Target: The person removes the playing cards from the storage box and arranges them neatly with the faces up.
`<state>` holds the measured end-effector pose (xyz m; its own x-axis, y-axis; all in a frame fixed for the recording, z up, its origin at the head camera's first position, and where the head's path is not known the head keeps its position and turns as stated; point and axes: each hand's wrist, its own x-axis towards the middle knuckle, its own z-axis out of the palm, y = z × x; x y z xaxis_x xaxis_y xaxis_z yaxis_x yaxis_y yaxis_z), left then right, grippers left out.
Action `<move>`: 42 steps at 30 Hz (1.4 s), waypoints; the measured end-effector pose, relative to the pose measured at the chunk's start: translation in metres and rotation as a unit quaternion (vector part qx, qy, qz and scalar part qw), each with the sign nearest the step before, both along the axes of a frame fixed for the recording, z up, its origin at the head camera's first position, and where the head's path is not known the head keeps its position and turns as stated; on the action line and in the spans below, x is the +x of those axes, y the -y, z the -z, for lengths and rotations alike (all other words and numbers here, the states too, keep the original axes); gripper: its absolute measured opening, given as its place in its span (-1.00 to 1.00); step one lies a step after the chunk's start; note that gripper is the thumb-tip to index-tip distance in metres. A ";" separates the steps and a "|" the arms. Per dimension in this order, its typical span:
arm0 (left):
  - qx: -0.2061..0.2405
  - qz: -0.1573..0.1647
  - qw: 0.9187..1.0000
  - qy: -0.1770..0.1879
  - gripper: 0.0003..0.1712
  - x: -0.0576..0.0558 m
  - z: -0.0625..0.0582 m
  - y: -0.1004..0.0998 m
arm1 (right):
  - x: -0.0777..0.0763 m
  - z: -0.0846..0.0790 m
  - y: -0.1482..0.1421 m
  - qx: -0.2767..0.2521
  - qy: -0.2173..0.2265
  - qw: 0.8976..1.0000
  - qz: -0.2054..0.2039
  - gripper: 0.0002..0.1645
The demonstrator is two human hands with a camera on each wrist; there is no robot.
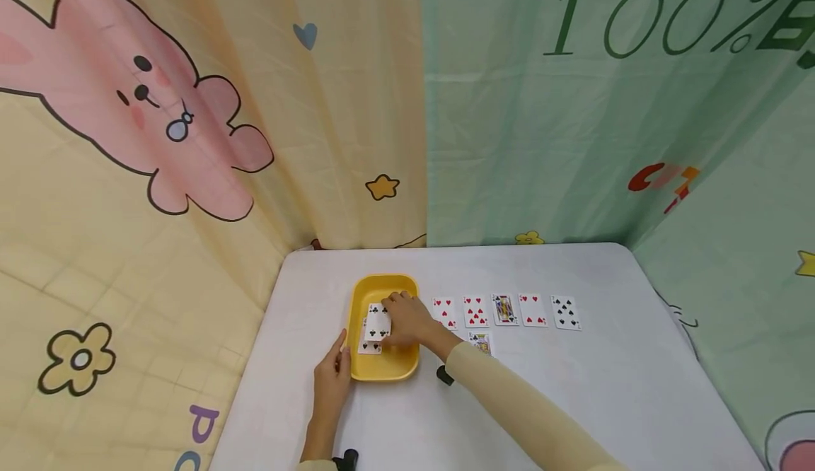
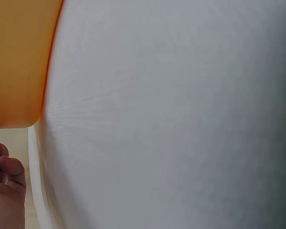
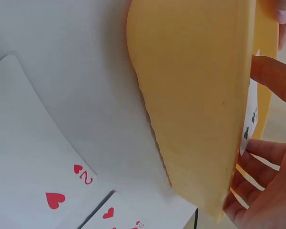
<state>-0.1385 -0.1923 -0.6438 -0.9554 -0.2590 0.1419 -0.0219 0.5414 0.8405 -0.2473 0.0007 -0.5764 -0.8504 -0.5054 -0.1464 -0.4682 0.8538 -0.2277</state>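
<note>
Inside a yellow tray, my right hand pinches a clubs playing card between thumb and fingers. Beneath it, partly covered, another black-suited playing card lies in the tray. The right wrist view shows the thumb and fingers at opposite ends of the held card, just over the tray's rim. My left hand holds the tray's left side, its fingers against the rim. Only part of that hand appears in the left wrist view, below the tray's orange-looking wall.
Right of the tray, a row of face-up cards lies on the white table: hearts cards, a face card and a black-suited card at the right end. Another face card sits below the row, partly behind the right forearm.
</note>
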 end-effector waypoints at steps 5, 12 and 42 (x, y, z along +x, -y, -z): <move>-0.007 -0.004 1.000 -0.005 -0.51 0.000 0.003 0.001 | 0.003 -0.011 -0.019 -0.029 -0.025 0.999 -0.006 0.06; -0.004 -0.005 1.000 -0.012 -0.51 -0.002 0.003 0.000 | 0.010 -0.035 -0.058 -0.066 -0.033 0.997 0.023 0.07; -0.010 0.001 1.000 0.001 -0.50 -0.003 0.000 0.000 | 0.066 0.017 -0.269 -0.061 -0.029 0.992 0.104 0.06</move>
